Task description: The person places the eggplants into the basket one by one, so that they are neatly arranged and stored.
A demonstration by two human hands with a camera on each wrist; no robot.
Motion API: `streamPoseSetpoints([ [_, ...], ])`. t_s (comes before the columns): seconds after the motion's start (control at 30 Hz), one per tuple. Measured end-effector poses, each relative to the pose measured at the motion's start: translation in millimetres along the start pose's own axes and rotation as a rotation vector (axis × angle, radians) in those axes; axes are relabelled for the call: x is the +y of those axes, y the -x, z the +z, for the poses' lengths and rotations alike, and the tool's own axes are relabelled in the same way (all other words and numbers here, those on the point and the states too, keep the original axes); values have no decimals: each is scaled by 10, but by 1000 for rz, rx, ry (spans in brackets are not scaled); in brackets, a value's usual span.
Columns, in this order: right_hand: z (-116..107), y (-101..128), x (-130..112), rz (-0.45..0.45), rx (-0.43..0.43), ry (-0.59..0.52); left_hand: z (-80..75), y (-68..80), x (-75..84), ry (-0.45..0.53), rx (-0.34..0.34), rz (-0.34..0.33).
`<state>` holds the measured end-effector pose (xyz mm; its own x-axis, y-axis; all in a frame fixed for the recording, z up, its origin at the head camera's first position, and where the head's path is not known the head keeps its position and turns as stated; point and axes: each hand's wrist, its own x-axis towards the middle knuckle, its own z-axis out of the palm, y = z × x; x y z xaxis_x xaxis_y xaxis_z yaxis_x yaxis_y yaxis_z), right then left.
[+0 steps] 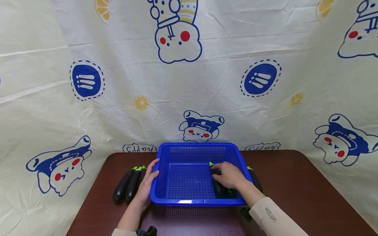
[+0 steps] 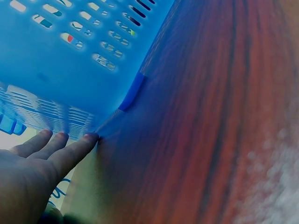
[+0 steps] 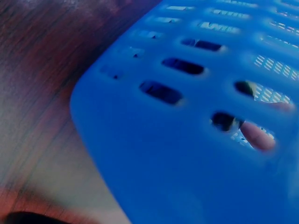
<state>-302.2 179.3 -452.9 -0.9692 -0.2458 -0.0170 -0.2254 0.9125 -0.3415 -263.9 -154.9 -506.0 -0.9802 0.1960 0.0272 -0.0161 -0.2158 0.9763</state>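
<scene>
A blue plastic basket [image 1: 198, 202] with slotted walls stands on the table. My left hand [image 1: 144, 188] rests against its left side, fingers laid along the rim; in the left wrist view the fingers [image 2: 70, 151] are straight against the blue wall. Over the basket's right wall reaches my right hand [image 1: 229, 176], its thumb and fingers around a dark eggplant [image 1: 219, 190] with a green stem end. Another eggplant lies beside it, partly hidden by the hand. Through the slots in the right wrist view, a fingertip [image 3: 258, 136] shows next to dark skin.
Several eggplants [image 1: 132, 187] lie side by side on the brown table [image 1: 295, 196], left of the basket. One more eggplant [image 1: 255, 179] lies just outside the basket's right wall, partly hidden. Behind the table hangs a pale printed cloth [image 1: 118, 82].
</scene>
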Motion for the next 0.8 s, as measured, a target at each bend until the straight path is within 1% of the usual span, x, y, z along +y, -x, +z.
streamPoseSetpoints([
  [0.3, -55, 27, 29, -12, 25, -69, 3, 8, 1, -7, -7, -7],
  [0.5, -131, 30, 30, -55, 34, -127, -12, 24, 2, 2, -9, -9],
  [0.8, -278, 58, 39, -67, 33, -142, 4, 4, -6, 0, -17, -2],
])
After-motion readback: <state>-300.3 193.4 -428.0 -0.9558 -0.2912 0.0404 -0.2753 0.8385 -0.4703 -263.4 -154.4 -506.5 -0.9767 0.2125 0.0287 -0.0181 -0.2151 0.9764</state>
